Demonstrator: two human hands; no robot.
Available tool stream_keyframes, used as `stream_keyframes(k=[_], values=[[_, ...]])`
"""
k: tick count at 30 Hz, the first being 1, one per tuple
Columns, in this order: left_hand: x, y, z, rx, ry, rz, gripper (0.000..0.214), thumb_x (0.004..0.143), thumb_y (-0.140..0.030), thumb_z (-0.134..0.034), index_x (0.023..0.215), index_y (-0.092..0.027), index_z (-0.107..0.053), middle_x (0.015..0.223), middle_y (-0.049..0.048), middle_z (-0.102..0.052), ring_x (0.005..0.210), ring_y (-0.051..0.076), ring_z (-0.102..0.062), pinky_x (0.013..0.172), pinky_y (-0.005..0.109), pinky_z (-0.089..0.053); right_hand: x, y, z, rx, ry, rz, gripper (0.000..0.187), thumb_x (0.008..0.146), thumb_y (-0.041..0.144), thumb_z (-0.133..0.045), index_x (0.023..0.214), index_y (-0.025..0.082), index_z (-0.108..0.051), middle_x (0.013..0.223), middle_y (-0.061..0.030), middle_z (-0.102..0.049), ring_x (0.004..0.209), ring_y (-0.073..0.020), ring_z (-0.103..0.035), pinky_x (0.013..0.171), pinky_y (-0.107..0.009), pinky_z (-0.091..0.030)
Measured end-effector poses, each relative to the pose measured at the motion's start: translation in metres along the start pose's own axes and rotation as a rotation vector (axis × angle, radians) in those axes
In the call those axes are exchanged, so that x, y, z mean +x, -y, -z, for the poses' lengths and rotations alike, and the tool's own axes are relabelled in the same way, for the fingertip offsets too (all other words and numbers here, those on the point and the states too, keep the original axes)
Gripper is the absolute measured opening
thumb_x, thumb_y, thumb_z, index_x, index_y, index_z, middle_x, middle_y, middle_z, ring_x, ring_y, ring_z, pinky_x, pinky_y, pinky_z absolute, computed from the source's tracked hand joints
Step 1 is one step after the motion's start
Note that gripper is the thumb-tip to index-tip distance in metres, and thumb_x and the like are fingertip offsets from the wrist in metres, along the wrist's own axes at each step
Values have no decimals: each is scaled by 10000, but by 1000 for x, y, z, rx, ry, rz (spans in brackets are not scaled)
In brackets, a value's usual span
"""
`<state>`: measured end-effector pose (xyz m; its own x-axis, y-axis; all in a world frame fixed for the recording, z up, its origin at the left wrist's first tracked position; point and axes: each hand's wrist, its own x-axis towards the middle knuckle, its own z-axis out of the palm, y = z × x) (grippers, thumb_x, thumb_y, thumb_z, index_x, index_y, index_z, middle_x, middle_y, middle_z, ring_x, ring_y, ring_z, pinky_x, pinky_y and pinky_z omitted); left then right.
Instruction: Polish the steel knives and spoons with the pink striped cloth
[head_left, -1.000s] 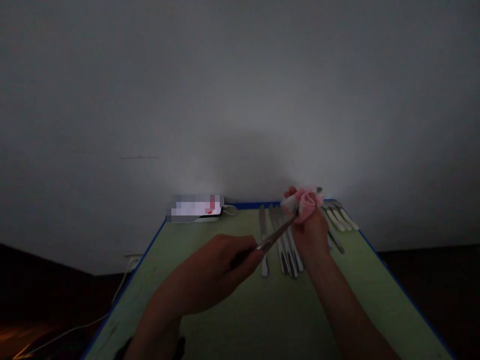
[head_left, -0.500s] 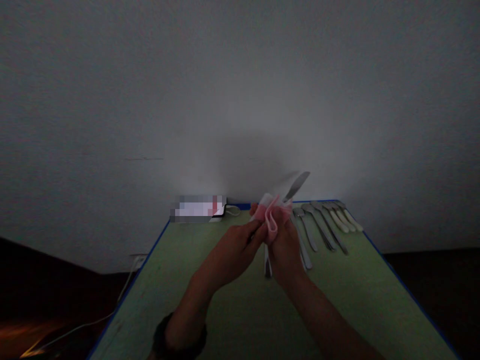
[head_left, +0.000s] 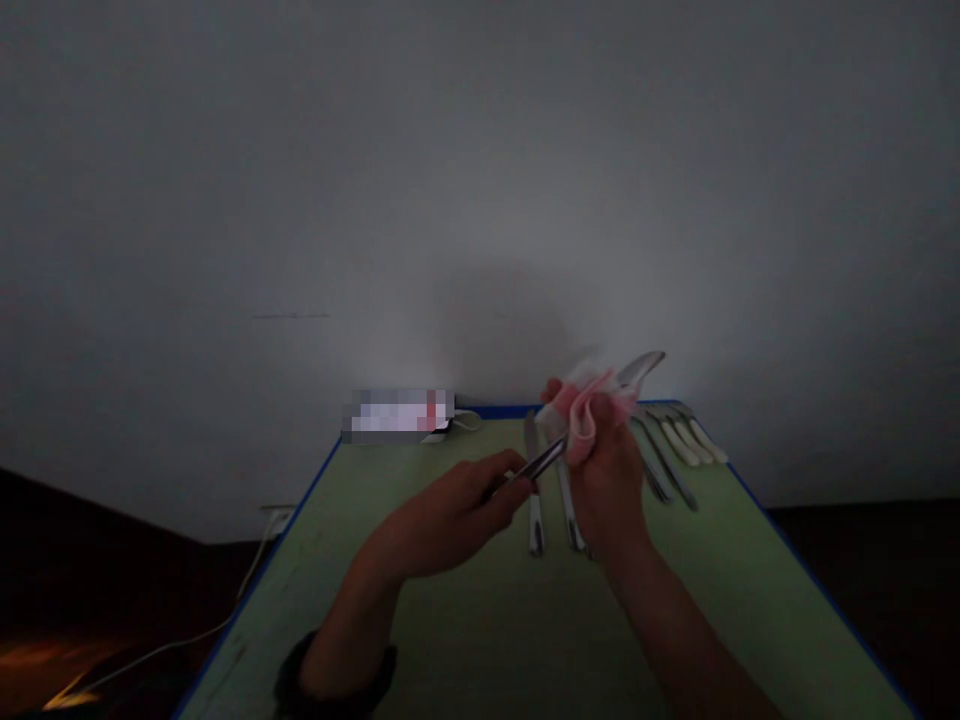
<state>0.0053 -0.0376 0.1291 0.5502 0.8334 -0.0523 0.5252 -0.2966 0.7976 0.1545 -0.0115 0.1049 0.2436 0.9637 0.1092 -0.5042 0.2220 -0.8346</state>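
Note:
My left hand [head_left: 465, 515] pinches the handle of a table knife [head_left: 544, 460], which slants up to the right above the table. A pink and white cloth [head_left: 583, 412] is bunched around the knife's middle, and my right hand [head_left: 611, 475] grips it there. The blade tip sticks out beyond the cloth at the upper right. Beneath the hands, another table knife [head_left: 535, 510] lies on the table, with more silver handles [head_left: 573, 525] beside it, partly hidden by my right hand.
The green table [head_left: 337, 590] has a blue edge and stands against a grey wall. Right of my hands lie several metal pieces of cutlery [head_left: 667, 465] and several white-handled ones [head_left: 694, 440]. A blurred-out phone-like device [head_left: 401, 415] sits at the back left. A white cable [head_left: 172, 650] hangs off the left side.
My right hand and the cloth have moved right and slightly up along the knife, away from my left hand. The knife's handle now shows between my hands.

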Motion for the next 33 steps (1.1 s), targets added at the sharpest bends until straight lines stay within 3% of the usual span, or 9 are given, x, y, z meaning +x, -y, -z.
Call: stream_keyframes(k=[3,7,11,15,20,27,33], values=[[2,2,0,-120,49,26,340,920,-456,-373,777,-175,-499,582,-63,-412,497,73,-391,443,179,-325,-23,-13,-14,-7,95,-80,403,844,500,-464,973,172,-659,919,-66,-703,812,-167,-647,810,-329,-477],[-2,5,3,-199,172,117,419,919,-498,-333,667,-181,-443,489,-68,-409,415,68,-379,395,177,-305,-35,-26,-22,-14,126,-130,377,828,506,-490,913,176,-650,880,-53,-696,777,-154,-638,754,-289,-482],[-6,5,2,-98,168,149,452,926,-490,-310,640,-177,-466,452,-55,-461,403,75,-427,426,186,-351,-16,-20,-12,48,90,-112,363,833,482,-489,963,176,-635,883,-45,-699,789,-151,-644,756,-291,-480],[-10,8,6,-22,228,212,433,930,-468,-299,701,-169,-514,543,-20,-565,467,96,-509,479,204,-394,13,3,8,115,-41,0,314,835,447,-492,899,183,-648,889,-33,-705,831,-148,-651,809,-306,-470],[-12,14,14,108,132,173,398,927,-461,-308,801,-176,-556,641,-20,-522,573,114,-487,526,214,-381,17,20,12,92,-109,105,352,856,456,-449,863,172,-657,861,-39,-706,843,-150,-643,824,-312,-460],[5,3,-10,106,15,138,432,945,-436,-228,774,-181,-532,660,-2,-538,599,135,-486,578,247,-397,-23,-20,-13,-89,68,-63,418,858,502,-434,912,164,-675,866,-56,-706,781,-160,-648,777,-291,-468],[7,-3,-19,186,-80,113,384,958,-374,-223,969,-190,-560,889,53,-641,765,181,-580,719,302,-417,-15,-30,-8,-143,118,-123,397,845,490,-463,896,157,-674,828,-45,-702,749,-158,-638,730,-273,-465]])
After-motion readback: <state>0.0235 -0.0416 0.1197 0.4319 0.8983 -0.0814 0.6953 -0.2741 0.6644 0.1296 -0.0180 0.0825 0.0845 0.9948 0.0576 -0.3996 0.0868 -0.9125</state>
